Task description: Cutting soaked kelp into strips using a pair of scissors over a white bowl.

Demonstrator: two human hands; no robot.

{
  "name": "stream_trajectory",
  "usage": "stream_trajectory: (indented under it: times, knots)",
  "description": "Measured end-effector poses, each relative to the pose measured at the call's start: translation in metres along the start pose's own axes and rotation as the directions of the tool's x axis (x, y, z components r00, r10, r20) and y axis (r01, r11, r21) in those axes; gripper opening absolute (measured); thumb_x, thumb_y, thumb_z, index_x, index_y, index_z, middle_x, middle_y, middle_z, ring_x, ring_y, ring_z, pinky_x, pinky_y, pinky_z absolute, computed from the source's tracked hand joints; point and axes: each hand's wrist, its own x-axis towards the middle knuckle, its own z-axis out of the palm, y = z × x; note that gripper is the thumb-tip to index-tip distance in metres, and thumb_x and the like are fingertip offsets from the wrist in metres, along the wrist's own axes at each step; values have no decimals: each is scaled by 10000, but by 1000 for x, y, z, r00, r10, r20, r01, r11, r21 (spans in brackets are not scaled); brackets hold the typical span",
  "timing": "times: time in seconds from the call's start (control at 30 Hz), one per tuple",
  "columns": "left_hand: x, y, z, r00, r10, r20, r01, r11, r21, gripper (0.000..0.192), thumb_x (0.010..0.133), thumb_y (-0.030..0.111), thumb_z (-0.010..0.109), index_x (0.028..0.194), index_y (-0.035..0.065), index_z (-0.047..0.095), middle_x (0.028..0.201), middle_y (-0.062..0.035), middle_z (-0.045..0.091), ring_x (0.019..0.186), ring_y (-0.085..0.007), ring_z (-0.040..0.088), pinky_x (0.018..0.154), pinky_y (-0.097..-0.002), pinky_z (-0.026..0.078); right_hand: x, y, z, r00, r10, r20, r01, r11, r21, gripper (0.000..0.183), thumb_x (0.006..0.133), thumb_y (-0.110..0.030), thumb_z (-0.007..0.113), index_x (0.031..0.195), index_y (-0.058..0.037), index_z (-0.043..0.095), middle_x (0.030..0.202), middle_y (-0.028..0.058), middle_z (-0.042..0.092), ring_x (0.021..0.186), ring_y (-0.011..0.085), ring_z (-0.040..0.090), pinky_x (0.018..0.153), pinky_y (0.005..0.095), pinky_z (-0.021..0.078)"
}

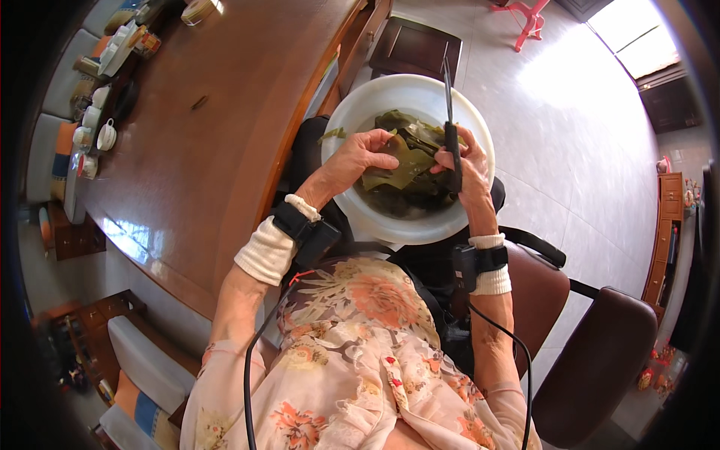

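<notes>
A white plastic basin (402, 235) stands before me, holding wet, dark-green sheets (419, 194) that look like kelp or soaked leaves. My left hand (365, 154) pinches the edge of one broad green piece (402, 163) between thumb and fingers. On the basin's other side, my right hand (471, 163) grips a black-handled cutting tool (451, 152), its metal blade pointing away from me past the far rim. Seen edge-on, it could be scissors or a knife; I cannot tell. The right fingertips are at the green piece's right edge. A small green scrap (333, 134) lies on the left rim.
A brown wooden table (225, 146) runs along my left, with white cups (107, 135) at its far side. Beyond the basin is a dark wooden stool (416, 48). Brown padded chairs (596, 365) stand at my right. Black cables (250, 360) hang from both wrist devices.
</notes>
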Motion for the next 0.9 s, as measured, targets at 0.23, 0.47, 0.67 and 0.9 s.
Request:
stream_trajectory:
  times: [0.23,0.47,0.67,0.9]
  knots:
    - [-4,2,-2,999,-26,-36,27,999,39,288,830,64,674,1107,-5,643,984,-43,673,812,-102,635,774,-240,525,-12,-1,4,997,-72,-19,57,905,-422,599,713,-80,749,1276,-54,546,810,63,674,696,106,610,650,256,471]
    - [18,-51,8,986,-60,-154,92,975,203,238,880,228,681,919,-4,716,793,-4,677,672,-57,579,638,-217,485,-17,-11,31,982,-180,59,179,785,-594,605,704,-137,785,1259,-58,560,732,56,624,687,140,573,669,286,473]
    - [2,-52,4,966,-142,-217,165,982,91,215,896,134,624,1045,-16,662,909,-18,669,841,-71,582,805,-230,465,-24,-6,27,979,-56,196,171,746,-643,536,690,-149,772,1192,-68,602,794,157,685,712,241,660,681,345,498]
    - [-6,-62,10,901,-200,-384,196,979,-51,190,881,43,548,1004,11,688,881,-1,656,779,-83,588,712,-241,484,-9,-11,54,882,-125,455,466,383,-798,376,752,-149,702,1112,-62,632,815,214,662,769,371,647,710,415,498]
